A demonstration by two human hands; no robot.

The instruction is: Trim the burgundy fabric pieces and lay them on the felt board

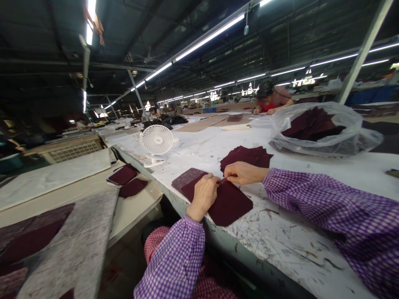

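Both hands meet at the top edge of a maroon fabric piece [232, 203] lying at the front edge of the white table [264, 232]. My left hand [204, 195] is closed, its fingertips pinching the fabric near that edge. Opposite it, my right hand [243, 172] pinches the same edge between thumb and fingers. Partly under my left hand lies another maroon piece, beside a speckled grey-maroon piece [188, 176]. A loose stack of maroon fabric pieces [247, 155] sits just behind my right hand.
A white fan [156, 140] stands behind the fabric. To the right, a clear plastic bag [358, 139] holds more maroon pieces. Several cut pieces [124, 173] lie on a lower surface at left. A co-worker [276, 99] sits across the table.
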